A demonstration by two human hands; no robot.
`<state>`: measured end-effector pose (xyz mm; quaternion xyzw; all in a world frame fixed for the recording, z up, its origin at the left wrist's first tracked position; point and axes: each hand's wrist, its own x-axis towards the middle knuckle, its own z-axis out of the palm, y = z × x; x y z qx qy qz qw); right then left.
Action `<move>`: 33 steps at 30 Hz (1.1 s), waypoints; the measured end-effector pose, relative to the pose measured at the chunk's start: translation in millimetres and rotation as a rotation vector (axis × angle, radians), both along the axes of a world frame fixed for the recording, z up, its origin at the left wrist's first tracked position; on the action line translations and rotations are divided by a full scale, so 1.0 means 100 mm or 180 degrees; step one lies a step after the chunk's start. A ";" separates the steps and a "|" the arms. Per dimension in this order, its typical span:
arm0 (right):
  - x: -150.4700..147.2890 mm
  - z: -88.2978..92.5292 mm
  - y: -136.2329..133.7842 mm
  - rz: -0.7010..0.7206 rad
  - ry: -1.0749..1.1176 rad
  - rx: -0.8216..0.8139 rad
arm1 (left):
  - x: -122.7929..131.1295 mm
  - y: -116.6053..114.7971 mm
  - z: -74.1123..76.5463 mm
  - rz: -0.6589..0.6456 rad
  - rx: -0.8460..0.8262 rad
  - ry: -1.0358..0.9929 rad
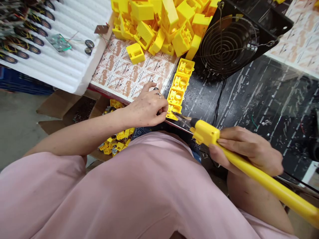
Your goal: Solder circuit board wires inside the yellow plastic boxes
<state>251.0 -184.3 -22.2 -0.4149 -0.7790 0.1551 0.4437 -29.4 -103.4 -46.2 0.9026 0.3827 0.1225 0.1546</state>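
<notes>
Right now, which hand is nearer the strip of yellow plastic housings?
Left hand: nearer, against the end of the strip. Right hand: farther off, gripping a yellow soldering iron.

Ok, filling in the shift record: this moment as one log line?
left hand: at yellow plastic housing strip | right hand: holding yellow soldering iron | iron tip: at strip end

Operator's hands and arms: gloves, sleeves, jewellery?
No gloves on the left hand or right hand; the left forearm is bare, no sleeve. Metal rings sit on the left hand's fingers. Pink fabric covers the lap.
</notes>
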 end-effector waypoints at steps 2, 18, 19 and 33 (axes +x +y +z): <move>0.06 -0.02 -0.04 -0.0121 0.0119 0.0218 | 0.00 0.00 0.00 0.0002 -0.0001 0.0003; 0.06 -0.14 -0.15 -0.0726 -0.0039 0.0203 | -0.20 -0.14 -0.02 0.0549 -0.0090 -0.0702; 0.07 -0.16 -0.15 -0.0809 -0.0027 0.0255 | -0.26 -0.18 -0.03 0.0693 -0.0132 -0.0843; 0.11 -0.30 -0.20 -0.1118 0.0109 0.0251 | -0.17 -0.41 -0.22 0.1003 0.0584 -0.0878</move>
